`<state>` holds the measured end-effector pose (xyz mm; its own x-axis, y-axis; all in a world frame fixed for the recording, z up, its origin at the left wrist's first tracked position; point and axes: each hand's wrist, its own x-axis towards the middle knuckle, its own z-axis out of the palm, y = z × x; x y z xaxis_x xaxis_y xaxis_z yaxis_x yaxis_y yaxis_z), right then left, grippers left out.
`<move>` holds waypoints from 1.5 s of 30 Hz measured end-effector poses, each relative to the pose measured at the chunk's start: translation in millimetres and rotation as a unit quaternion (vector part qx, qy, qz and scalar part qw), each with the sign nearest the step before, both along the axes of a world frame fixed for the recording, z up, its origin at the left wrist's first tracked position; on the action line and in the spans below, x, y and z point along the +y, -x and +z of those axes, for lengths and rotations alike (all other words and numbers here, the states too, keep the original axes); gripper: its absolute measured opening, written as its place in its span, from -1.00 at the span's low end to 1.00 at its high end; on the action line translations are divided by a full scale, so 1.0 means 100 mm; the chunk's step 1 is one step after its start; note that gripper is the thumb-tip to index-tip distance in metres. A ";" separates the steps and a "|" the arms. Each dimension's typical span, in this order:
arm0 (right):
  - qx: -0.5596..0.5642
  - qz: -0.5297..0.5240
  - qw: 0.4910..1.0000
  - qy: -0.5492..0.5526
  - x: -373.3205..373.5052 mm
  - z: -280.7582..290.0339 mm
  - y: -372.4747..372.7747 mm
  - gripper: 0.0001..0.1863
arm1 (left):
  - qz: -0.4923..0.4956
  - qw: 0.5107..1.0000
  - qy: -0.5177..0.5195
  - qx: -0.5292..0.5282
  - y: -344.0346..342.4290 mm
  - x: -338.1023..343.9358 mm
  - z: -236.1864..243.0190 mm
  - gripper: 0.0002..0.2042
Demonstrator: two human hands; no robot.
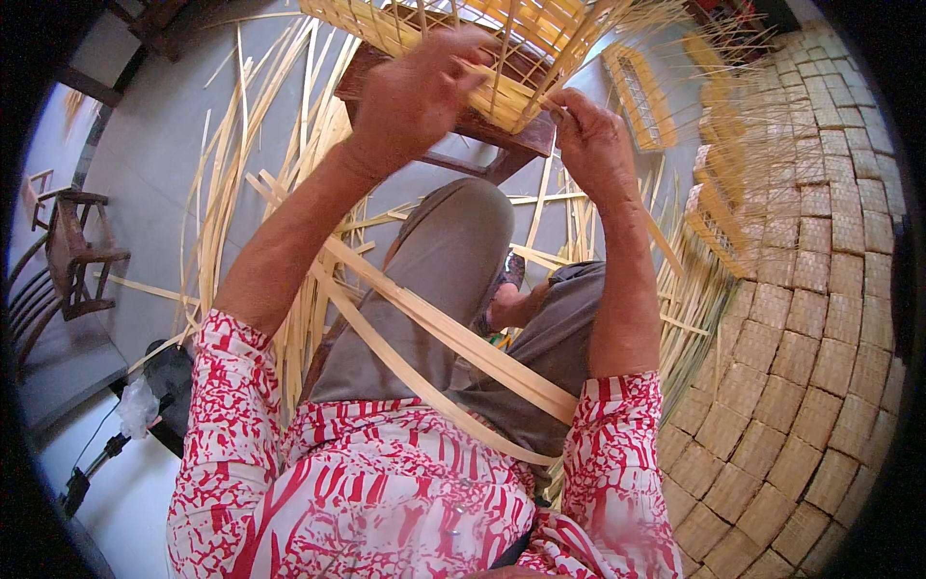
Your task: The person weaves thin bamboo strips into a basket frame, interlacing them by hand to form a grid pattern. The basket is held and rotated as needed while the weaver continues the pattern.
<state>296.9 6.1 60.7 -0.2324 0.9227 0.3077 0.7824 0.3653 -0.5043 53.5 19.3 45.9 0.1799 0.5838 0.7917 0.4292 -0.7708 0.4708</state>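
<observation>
A half-woven yellow bamboo basket (506,101) rests on a dark red wooden stool (449,140) in front of me, its upright strips sticking out unwoven. My left hand (420,96) is at the basket's near side, over the woven band, with its fingers smeared by motion. At the basket's right corner, my right hand (593,145) has thumb and fingers pinched together on a thin bamboo strip (548,102). Loose pale bamboo strips (434,323) lie across my lap and knees.
Many long bamboo strips (227,174) litter the grey floor at left. Unfinished woven pieces (639,96) with bristling strips stand at right, beside stacked rectangular woven panels (791,309). A small wooden chair (82,246) and a black stand with a plastic bag (138,407) are at far left.
</observation>
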 end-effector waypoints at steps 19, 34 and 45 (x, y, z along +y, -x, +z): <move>-0.044 0.049 0.997 -0.032 -0.16 0.02 0.15 -0.84 | -0.117 0.966 0.049 0.225 -0.09 0.15 0.10 -0.87; -0.124 0.127 0.974 -0.140 -0.21 0.16 0.19 -0.69 | -0.205 0.946 0.027 0.251 0.19 -0.09 0.11 -0.85; -0.070 0.229 0.969 -0.053 -0.23 0.40 0.22 -0.74 | -0.247 0.931 0.146 0.227 0.23 -0.11 0.21 -0.72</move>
<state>275.2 -17.3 101.0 -0.6569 0.6776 0.3307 0.5834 0.7346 -0.3464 30.8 8.4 67.3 0.7604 0.5196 0.3897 0.2621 -0.7944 0.5479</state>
